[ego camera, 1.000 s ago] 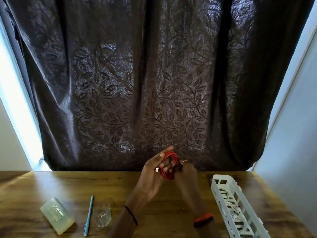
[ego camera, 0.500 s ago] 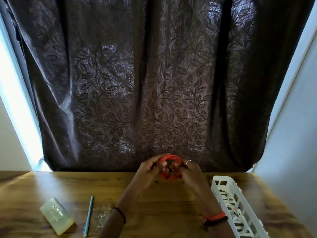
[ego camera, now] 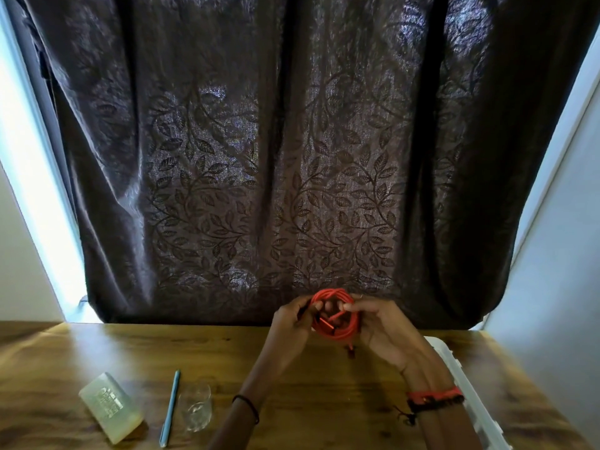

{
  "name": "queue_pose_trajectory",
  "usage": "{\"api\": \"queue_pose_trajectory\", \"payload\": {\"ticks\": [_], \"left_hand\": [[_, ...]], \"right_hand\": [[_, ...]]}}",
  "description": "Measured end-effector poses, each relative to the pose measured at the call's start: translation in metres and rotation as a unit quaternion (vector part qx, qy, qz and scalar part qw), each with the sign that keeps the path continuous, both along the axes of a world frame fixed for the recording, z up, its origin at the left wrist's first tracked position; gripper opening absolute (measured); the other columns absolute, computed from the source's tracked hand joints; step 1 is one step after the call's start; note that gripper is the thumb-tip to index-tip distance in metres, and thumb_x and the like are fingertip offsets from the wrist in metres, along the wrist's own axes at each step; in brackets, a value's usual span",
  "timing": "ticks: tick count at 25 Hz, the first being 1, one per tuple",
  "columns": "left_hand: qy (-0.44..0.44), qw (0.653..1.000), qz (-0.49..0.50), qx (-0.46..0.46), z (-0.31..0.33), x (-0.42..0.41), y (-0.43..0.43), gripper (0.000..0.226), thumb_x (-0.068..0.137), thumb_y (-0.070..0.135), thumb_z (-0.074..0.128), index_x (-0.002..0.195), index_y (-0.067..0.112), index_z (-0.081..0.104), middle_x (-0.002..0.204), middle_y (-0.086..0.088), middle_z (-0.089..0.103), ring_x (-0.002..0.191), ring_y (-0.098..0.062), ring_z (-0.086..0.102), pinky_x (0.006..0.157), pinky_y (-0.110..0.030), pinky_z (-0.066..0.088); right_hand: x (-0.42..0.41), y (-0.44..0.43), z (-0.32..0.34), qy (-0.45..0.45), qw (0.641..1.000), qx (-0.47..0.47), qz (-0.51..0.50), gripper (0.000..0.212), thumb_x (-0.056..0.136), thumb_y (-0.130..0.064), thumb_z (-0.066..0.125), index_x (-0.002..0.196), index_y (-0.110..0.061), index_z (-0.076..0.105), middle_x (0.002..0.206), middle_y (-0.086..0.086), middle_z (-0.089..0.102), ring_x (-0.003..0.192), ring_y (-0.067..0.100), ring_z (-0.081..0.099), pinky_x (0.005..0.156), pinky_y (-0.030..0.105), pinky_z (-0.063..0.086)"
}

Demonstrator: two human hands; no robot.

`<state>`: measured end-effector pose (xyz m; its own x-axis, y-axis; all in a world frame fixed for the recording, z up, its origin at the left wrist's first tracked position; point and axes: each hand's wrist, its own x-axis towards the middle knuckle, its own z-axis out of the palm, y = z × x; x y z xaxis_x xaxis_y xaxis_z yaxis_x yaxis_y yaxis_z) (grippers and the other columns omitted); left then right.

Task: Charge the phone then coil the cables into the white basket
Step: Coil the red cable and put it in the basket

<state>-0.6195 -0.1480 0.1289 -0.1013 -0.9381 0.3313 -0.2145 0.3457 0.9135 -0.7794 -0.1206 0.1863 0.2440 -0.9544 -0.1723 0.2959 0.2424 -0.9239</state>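
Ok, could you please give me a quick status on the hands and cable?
Left hand, right hand both gripping red cable, coiled. White basket at right, nothing in between.

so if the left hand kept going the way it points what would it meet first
The left hand grips the red cable coil; straight on it probably meets the right hand, depth unclear.

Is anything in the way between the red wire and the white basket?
Nothing visible is. The left hand and right hand hold the coiled red cable above the brown wooden table. The white plastic slotted basket sits close by on the right, its rim partly behind the right forearm.
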Motion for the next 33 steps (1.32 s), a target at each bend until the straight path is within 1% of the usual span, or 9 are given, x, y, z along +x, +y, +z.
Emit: {"api": "queue_pose_trajectory", "payload": {"ticks": [6, 12, 19, 24, 26, 29, 30, 32, 33], "left_hand": [[-0.041, 0.997, 0.052, -0.033, -0.002, -0.016, 0.0, 0.022, 0.094, 0.009, 0.052, 0.111, 0.01, 0.065, 0.096, -0.004, 0.071, 0.086, -0.012, 0.066, 0.071, -0.018, 0.051], [0.02, 0.999, 0.036, 0.006, -0.002, -0.012, -0.001, 0.017, 0.094, 0.016, 0.052, 0.101, 0.012, 0.067, 0.087, 0.002, 0.07, 0.08, -0.009, 0.065, 0.065, -0.015, 0.049], [0.04, 0.997, 0.041, 0.045, -0.003, -0.013, 0.0, 0.014, 0.094, 0.021, 0.054, 0.088, 0.024, 0.067, 0.079, -0.001, 0.071, 0.074, -0.017, 0.066, 0.072, -0.043, 0.054], [0.001, 0.997, 0.061, 0.043, 0.0, -0.011, 0.002, 0.016, 0.094, 0.018, 0.054, 0.087, 0.024, 0.067, 0.079, -0.007, 0.071, 0.069, -0.015, 0.063, 0.062, -0.033, 0.052], [-0.011, 0.996, 0.072, 0.042, 0.002, -0.011, 0.002, 0.015, 0.093, 0.019, 0.055, 0.088, 0.022, 0.068, 0.077, -0.006, 0.071, 0.068, -0.014, 0.064, 0.061, -0.029, 0.052], [-0.037, 0.996, 0.078, 0.033, 0.008, -0.012, 0.006, 0.015, 0.093, 0.021, 0.055, 0.094, 0.015, 0.069, 0.071, 0.004, 0.067, 0.064, -0.008, 0.062, 0.056, -0.017, 0.048], [-0.046, 0.995, 0.082, 0.024, 0.009, -0.011, 0.006, 0.016, 0.094, 0.021, 0.054, 0.096, 0.014, 0.069, 0.073, 0.002, 0.068, 0.065, -0.011, 0.063, 0.058, -0.022, 0.051], [-0.068, 0.992, 0.102, -0.005, 0.009, -0.007, 0.005, 0.017, 0.094, 0.021, 0.054, 0.098, 0.013, 0.068, 0.077, -0.006, 0.07, 0.068, -0.02, 0.065, 0.062, -0.035, 0.052], [-0.079, 0.99, 0.114, -0.022, 0.009, -0.005, 0.005, 0.018, 0.094, 0.02, 0.054, 0.101, 0.012, 0.068, 0.077, -0.005, 0.07, 0.067, -0.021, 0.065, 0.062, -0.034, 0.051]], "right_hand": [[0.009, -0.007, -0.011, 0.165, 0.981, -0.04, -0.09, 0.012, 0.08, 0.0, 0.055, 0.075, -0.007, 0.064, 0.087, 0.012, 0.066, 0.098, 0.027, 0.057, 0.1, 0.048, 0.042], [-0.003, 0.003, -0.008, 0.176, 0.981, -0.072, -0.024, 0.026, 0.079, -0.003, 0.066, 0.105, -0.008, 0.066, 0.106, 0.013, 0.07, 0.103, 0.024, 0.063, 0.093, 0.036, 0.047], [0.008, 0.006, -0.007, 0.257, 0.951, -0.14, -0.098, 0.01, 0.083, -0.013, 0.065, 0.089, -0.02, 0.066, 0.086, -0.003, 0.07, 0.083, 0.009, 0.065, 0.064, 0.01, 0.046], [0.016, 0.003, -0.017, 0.298, 0.913, -0.198, -0.195, 0.028, 0.074, -0.021, 0.077, 0.093, -0.029, 0.057, 0.1, -0.005, 0.059, 0.091, 0.01, 0.059, 0.067, 0.01, 0.043], [0.021, 0.002, -0.031, 0.356, 0.846, -0.249, -0.309, 0.046, 0.07, -0.026, 0.079, 0.11, -0.027, 0.057, 0.112, -0.006, 0.041, 0.1, 0.01, 0.049, 0.08, 0.02, 0.045], [0.023, 0.0, -0.049, 0.523, 0.624, -0.43, -0.39, 0.026, 0.082, -0.031, 0.057, 0.102, -0.019, 0.07, 0.105, 0.001, 0.046, 0.091, 0.011, 0.042, 0.072, 0.023, 0.045], [0.019, -0.002, -0.052, 0.54, 0.581, -0.479, -0.377, 0.028, 0.083, -0.031, 0.051, 0.096, -0.018, 0.073, 0.099, 0.003, 0.054, 0.087, 0.011, 0.041, 0.068, 0.021, 0.042], [0.012, -0.006, -0.054, 0.559, 0.552, -0.522, -0.333, 0.03, 0.084, -0.028, 0.047, 0.095, -0.017, 0.074, 0.093, 0.002, 0.063, 0.087, 0.009, 0.044, 0.073, 0.021, 0.044], [0.013, -0.003, -0.049, 0.544, 0.583, -0.511, -0.322, 0.027, 0.086, -0.026, 0.049, 0.094, -0.017, 0.073, 0.092, 0.0, 0.064, 0.088, 0.008, 0.047, 0.075, 0.016, 0.043]]}}
